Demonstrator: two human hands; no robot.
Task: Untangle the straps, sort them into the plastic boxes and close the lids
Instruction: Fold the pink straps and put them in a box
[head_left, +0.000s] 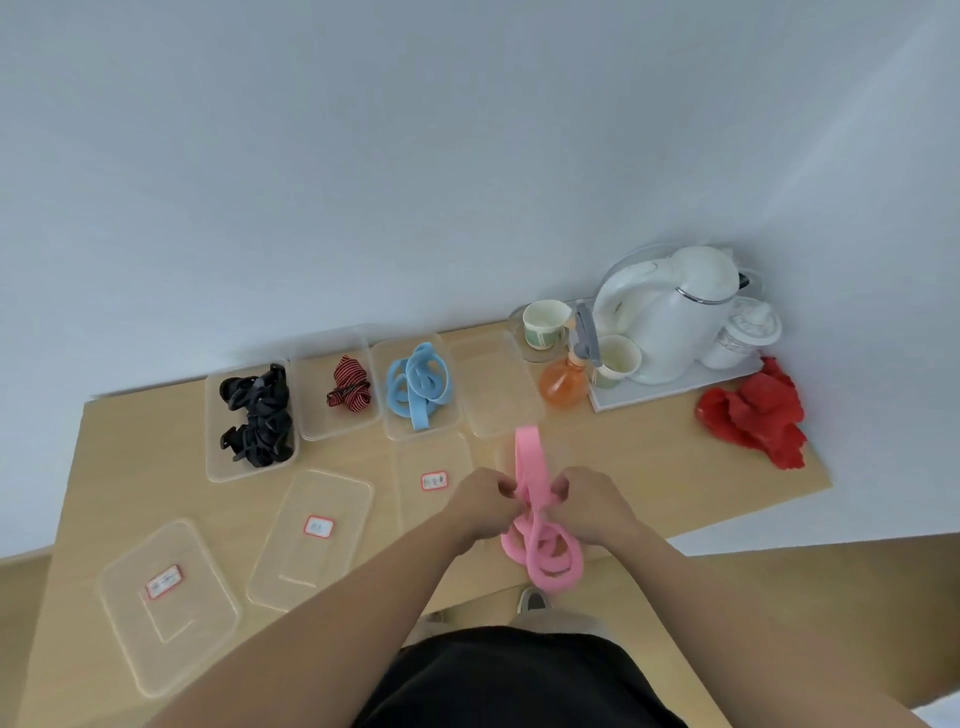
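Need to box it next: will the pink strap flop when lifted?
Probably floppy: the pink strap sags in loose loops below the left hand and right hand. Likely light, since pinching fingers alone carry it. Its upper loop stands up, so perhaps slightly springy.

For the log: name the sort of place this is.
Probably an office or hotel-room tea corner: a white kettle and a cup on a tray, on a light wooden table.
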